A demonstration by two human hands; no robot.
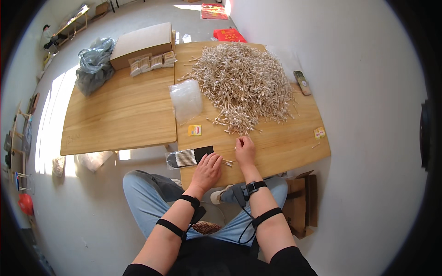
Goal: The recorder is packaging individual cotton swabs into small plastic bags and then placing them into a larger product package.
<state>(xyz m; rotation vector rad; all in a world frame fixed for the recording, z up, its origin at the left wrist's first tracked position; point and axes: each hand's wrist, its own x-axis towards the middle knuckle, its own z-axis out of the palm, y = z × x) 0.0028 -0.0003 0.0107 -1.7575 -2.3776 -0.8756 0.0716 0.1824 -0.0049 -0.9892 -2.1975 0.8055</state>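
Near the table's front edge, my left hand (207,170) lies flat with its fingers over the right end of a clear bag (172,160) and a black card (204,151). A row of cotton swabs (186,158) lies in the bag. A few loose swabs (227,162) stick out beside my left fingertips. My right hand (245,149) is closed in a pinch just in front of the swab pile (248,83). A small white tip shows at its thumb, seemingly a cotton swab; the fingers cover the rest.
A yellow label card (194,130) and a stack of clear bags (186,100) lie left of the pile. Farther back are filled swab packs (152,62), a cardboard box (142,43) and a grey plastic bag (95,64). A phone-like dark object (302,83) sits near the right wall.
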